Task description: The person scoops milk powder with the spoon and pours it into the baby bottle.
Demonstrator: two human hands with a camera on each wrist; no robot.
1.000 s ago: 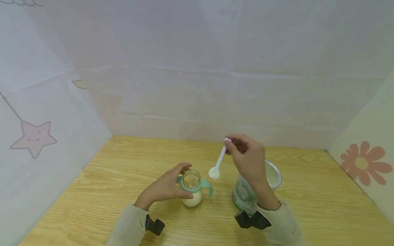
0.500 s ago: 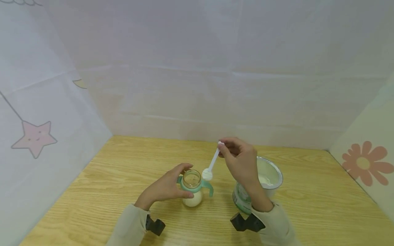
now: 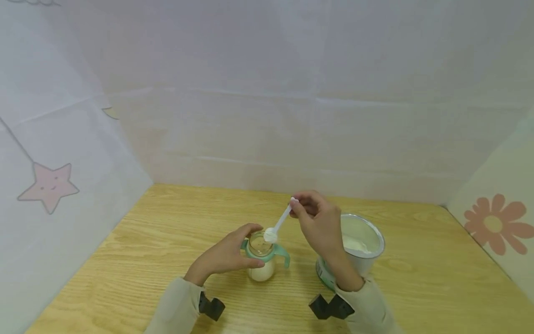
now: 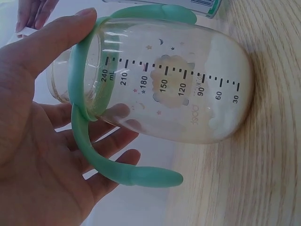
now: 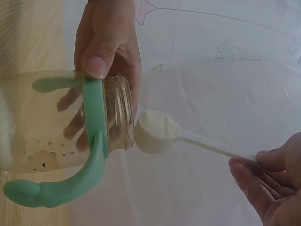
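A clear baby bottle [image 4: 155, 80] with a mint-green two-handled collar [image 5: 96, 117] stands upright and uncapped on the table, whitish contents at its bottom. My left hand [image 3: 227, 250] grips it around the collar, thumb on the near side and fingers behind. Between thumb and fingers, my right hand [image 3: 319, 222] pinches the end of a white measuring scoop's handle [image 5: 211, 146]. Heaped with pale powder [image 5: 159, 123], the scoop's bowl [image 3: 270, 235] is over the bottle's open mouth [image 3: 260, 243], close to the rim.
An open tin [image 3: 363, 236] of pale powder stands right of the bottle, partly behind my right forearm. The wood-grain table [image 3: 167, 222] meets a white cloth backdrop [image 3: 250, 116] at the back and sides.
My right hand has moved left and slightly down, bringing the filled scoop from beside the bottle to over its mouth. More of the tin shows now. The left hand stays on the bottle.
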